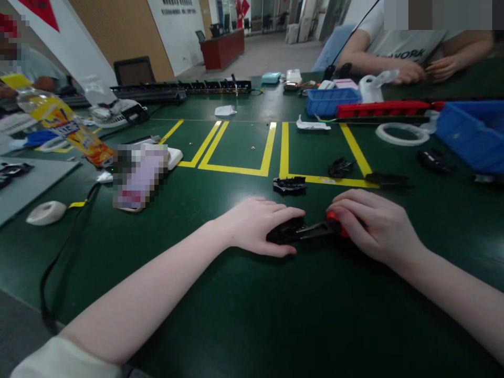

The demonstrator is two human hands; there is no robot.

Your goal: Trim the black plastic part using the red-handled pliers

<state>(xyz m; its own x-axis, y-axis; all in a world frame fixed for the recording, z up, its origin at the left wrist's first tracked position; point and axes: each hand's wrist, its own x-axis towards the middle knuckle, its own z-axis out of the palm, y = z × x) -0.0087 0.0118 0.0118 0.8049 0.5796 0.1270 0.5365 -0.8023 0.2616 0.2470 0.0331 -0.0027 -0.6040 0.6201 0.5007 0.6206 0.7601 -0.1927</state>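
Observation:
My left hand (262, 226) is closed round a black plastic part (285, 231) resting low over the green table. A narrow black arm with a slot (321, 229) extends from that part toward the right. My right hand (374, 226) pinches a small red piece (334, 216) at the arm's right end; its exact kind is hidden by my fingers. Just beyond my left hand lies a loose black plastic part (289, 185). A second black piece (342, 167) sits further off on the yellow tape.
Yellow tape (236, 169) marks boxes on the green table (220, 315). At left are a phone (144, 178), a tilted drink bottle (66, 123) and a white mouse-shaped item (46, 212). Blue bins (472, 131) and a tape ring (401, 134) stand right. A person (409, 52) sits opposite.

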